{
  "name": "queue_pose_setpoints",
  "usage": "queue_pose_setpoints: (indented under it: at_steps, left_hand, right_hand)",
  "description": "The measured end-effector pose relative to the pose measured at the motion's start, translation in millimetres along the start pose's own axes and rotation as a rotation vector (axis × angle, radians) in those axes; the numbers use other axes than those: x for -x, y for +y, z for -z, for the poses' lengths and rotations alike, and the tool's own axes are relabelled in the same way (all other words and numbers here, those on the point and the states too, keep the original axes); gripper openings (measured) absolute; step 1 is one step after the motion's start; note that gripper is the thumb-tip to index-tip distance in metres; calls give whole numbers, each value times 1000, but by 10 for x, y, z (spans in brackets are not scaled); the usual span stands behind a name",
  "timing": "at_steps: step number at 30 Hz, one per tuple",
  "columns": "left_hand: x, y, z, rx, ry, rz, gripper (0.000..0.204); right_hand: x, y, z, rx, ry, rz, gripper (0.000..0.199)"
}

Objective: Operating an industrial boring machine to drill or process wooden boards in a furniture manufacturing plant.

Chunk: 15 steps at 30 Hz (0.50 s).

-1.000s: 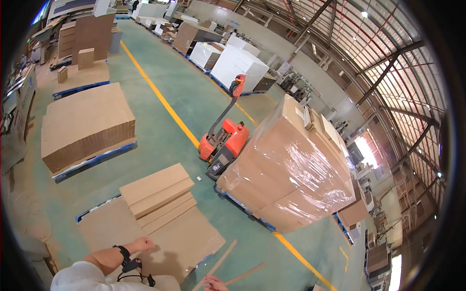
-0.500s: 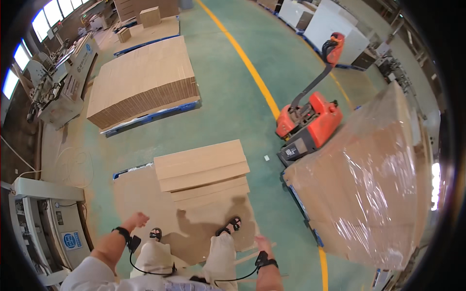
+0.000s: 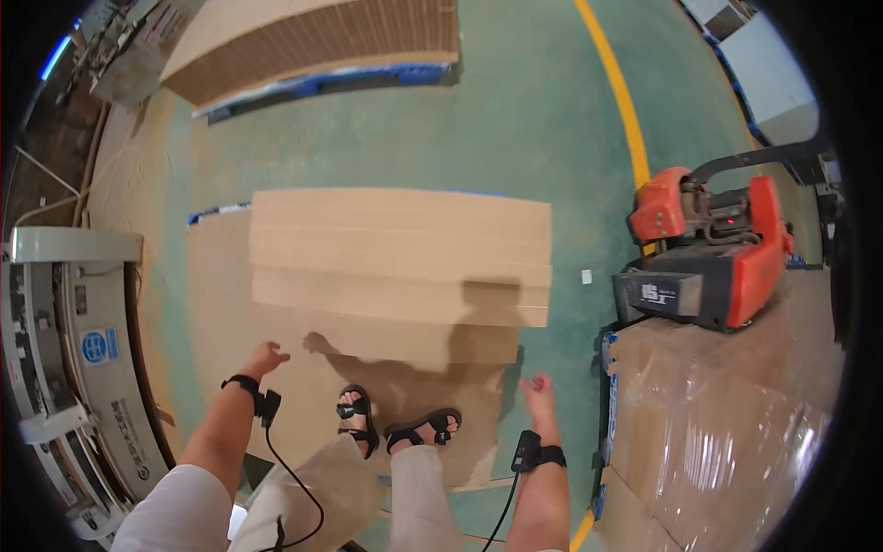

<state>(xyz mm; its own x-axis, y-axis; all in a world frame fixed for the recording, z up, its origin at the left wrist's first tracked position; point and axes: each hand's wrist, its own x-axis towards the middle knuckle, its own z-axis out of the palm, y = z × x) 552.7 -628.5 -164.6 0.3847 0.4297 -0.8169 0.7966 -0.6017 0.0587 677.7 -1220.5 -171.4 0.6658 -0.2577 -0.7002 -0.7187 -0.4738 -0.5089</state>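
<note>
Flat brown cardboard sheets (image 3: 400, 235) lie overlapping in front of me, on a larger cardboard layer (image 3: 216, 285) over a blue pallet (image 3: 237, 209). My left hand (image 3: 269, 357) hangs above that layer, just short of the sheets' lower left corner, with nothing in it and its fingers loosely apart. Past the sheets' lower right corner, my right hand (image 3: 539, 396) hovers over the pallet's edge, also holding nothing, fingers slightly bent and apart. Neither hand touches the cardboard. Each wrist wears a black strap with a small cabled device.
A tall stack of cardboard (image 3: 322, 46) stands on a blue pallet ahead. At right are a red pallet truck (image 3: 708, 248) and a film-wrapped load (image 3: 708, 414). A grey machine (image 3: 101, 368) borders the left. A yellow line (image 3: 618, 83) runs along the green floor.
My view has tilted down and come nearer the cardboard sheets. Both my hands have moved forward toward them, and my feet have come closer together on the cardboard layer.
</note>
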Motion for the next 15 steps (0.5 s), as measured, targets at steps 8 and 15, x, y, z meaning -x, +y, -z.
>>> queue_pose_setpoints:
  at_steps: [8, 15]
  left_hand:
    - [-1088, -177, -941, 344, 248, 21, 76]
    - [-1006, 37, -940, 897, 73, 7, 48]
  right_hand:
    - [-1202, 468, -778, -82, -41, 142, 66]
    - [-1257, 325, -1077, -352, -171, 55, 38]
